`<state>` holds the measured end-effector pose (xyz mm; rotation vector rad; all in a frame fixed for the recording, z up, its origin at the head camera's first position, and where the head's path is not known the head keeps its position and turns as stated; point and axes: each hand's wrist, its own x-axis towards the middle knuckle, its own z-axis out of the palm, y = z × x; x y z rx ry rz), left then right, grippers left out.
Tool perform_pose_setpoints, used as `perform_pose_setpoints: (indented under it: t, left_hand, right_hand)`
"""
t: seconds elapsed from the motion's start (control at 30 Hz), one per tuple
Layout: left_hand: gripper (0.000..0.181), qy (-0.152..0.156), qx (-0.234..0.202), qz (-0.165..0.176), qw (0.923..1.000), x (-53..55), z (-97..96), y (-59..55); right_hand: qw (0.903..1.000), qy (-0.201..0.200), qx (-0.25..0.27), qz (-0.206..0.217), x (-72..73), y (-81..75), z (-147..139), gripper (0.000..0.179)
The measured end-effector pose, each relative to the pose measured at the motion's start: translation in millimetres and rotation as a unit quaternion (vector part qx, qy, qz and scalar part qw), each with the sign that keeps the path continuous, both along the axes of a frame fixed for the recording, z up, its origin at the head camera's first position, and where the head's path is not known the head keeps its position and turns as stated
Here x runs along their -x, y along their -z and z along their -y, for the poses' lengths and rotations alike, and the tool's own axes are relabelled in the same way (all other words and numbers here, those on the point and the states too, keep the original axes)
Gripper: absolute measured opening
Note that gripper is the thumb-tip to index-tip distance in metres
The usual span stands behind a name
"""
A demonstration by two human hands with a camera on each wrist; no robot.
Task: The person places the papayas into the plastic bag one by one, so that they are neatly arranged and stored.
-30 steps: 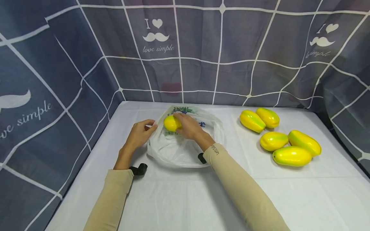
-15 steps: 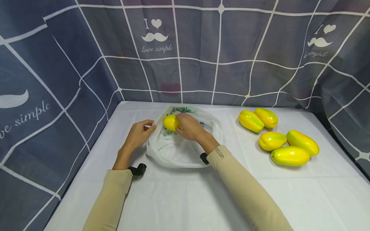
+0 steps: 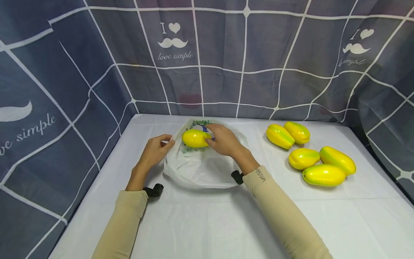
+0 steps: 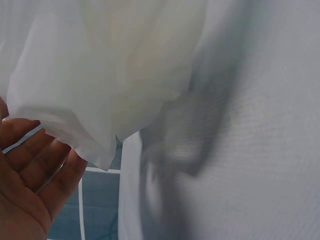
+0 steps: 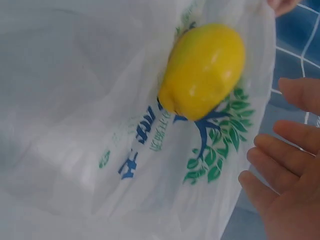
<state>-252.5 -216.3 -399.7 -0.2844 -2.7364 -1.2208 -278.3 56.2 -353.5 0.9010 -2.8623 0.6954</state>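
A thin white plastic bag [image 3: 197,171] with green and blue print lies spread on the table, its mouth wide. Inside it, on the printed part, rests a yellow papaya [image 3: 194,138]. My left hand [image 3: 156,150] pinches the bag's left edge; in the left wrist view its fingers [image 4: 60,172] lie against the plastic. Over the bag, just right of the papaya, is my right hand [image 3: 226,141]. From the right wrist view, that hand's fingers [image 5: 280,162] are spread, with a gap between them and the papaya [image 5: 210,65].
Several more yellow-green papayas sit on the right of the white-covered table [image 3: 207,223]: a pair at the back [image 3: 288,135] and a cluster nearer [image 3: 323,175]. A dark checked curtain [image 3: 223,86] borders the table at the back and sides.
My right hand has let go of the papaya in the bag and drawn back to the right. More of the papaya shows now. The left hand keeps its place at the bag's edge.
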Motion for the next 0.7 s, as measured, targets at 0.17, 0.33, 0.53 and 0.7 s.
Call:
perform_pose_setpoints:
  t: [0.17, 0.33, 0.53, 0.7]
  left_hand:
    - [0.04, -0.001, 0.005, 0.001, 1.0, -0.9, -0.1, 0.7]
    - [0.039, -0.001, 0.004, 0.001, 1.0, -0.9, -0.3, 1.2]
    - [0.04, -0.003, 0.007, 0.002, 1.0, -0.9, 0.0, 2.4]
    - [0.04, -0.001, 0.007, 0.007, 1.0, -1.2, -1.2, 1.8]
  right_hand:
    - [0.9993, 0.011, 0.036, 0.001, -2.3, -4.8, -13, 0.048]
    - [0.9984, 0.021, 0.052, -0.002, -4.4, -8.7, -25, 0.049]
    - [0.9988, 0.027, 0.042, -0.003, -8.8, -11.9, -37, 0.052]
    - [0.9989, 0.037, 0.025, -0.017, -13.9, -15.8, -50, 0.053]
